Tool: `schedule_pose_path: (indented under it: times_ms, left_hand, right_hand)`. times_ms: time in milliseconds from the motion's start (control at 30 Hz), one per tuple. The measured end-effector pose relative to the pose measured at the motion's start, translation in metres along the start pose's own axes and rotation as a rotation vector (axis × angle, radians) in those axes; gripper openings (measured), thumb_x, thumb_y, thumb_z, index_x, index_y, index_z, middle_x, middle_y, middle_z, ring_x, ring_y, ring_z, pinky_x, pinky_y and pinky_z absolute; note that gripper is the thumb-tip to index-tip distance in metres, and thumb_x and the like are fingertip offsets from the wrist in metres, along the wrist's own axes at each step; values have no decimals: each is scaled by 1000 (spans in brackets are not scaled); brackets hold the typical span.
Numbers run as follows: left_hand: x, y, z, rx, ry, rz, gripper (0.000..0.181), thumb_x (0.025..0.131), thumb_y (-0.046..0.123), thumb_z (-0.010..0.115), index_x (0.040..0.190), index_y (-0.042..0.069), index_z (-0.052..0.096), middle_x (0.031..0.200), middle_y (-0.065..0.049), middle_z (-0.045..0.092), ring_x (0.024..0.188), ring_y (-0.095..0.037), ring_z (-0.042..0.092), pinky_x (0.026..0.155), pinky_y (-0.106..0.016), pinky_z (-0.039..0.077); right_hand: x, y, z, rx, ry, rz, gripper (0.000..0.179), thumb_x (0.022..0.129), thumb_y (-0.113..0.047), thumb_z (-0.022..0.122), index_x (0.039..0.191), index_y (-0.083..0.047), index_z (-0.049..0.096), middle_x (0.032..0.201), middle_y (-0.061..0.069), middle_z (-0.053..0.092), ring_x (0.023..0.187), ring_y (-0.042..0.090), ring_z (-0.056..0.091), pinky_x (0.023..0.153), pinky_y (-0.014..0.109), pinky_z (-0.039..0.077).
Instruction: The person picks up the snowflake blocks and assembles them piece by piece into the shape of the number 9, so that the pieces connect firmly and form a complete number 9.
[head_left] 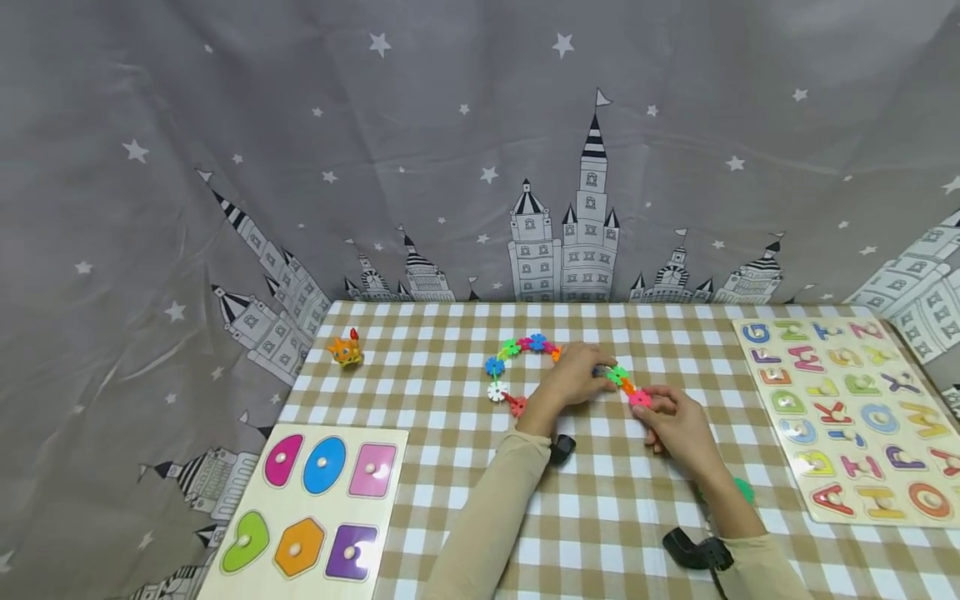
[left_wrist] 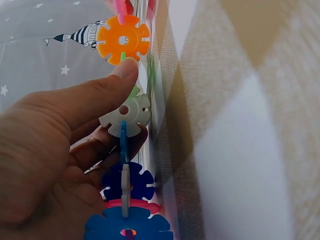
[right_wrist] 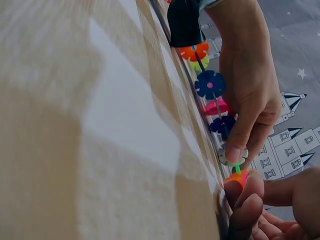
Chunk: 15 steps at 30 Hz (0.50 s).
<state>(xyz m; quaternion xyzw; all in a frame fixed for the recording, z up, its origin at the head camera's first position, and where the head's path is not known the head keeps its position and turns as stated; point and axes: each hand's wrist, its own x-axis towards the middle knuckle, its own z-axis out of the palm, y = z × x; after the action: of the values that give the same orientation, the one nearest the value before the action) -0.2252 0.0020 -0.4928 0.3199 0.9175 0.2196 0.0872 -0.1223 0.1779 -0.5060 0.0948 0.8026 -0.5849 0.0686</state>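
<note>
A curved chain of notched plastic discs (head_left: 512,347) in several colours lies on the checked cloth. Bent over its right part, my left hand (head_left: 573,377) pinches the chain by a whitish disc (left_wrist: 115,112), its thumb reaching toward a green one. Beyond those fingers sits an orange disc (left_wrist: 127,40), joined edgewise. My right hand (head_left: 682,429) pinches the pink disc (head_left: 640,398) at the chain's right end. In the right wrist view its fingers (right_wrist: 250,192) cover most of that end. A red disc (head_left: 517,406) forms the other visible end, close to the left wrist.
A shape puzzle board (head_left: 397,467) lies at front left, a letter puzzle board (head_left: 787,467) at right. A small orange toy figure (head_left: 346,352) stands at back left. A green disc (head_left: 745,490) shows partly behind the right forearm. A grey castle-print curtain (head_left: 450,167) hangs behind the table.
</note>
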Motion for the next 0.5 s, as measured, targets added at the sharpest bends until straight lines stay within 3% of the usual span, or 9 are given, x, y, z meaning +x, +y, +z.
schedule_pose_path:
  times_ms: [200, 500]
  left_hand:
    - [7, 7, 3, -12, -14, 22, 39, 87, 31, 75, 123, 18, 70, 122, 1, 68, 116, -15, 59, 101, -28, 38]
    - [1, -2, 3, -68, 75, 46, 36, 81, 30, 79, 114, 15, 74, 114, 2, 72, 111, -13, 63, 101, -25, 41]
  right_hand:
    - [-2, 5, -6, -158, 70, -37, 39, 91, -20, 71, 121, 1, 56, 69, 5, 60, 39, 9, 49, 37, 28, 43]
    - [2, 7, 8, -173, 149, -105, 35, 86, -15, 76, 111, 4, 62, 76, 14, 67, 38, 9, 52, 36, 27, 45]
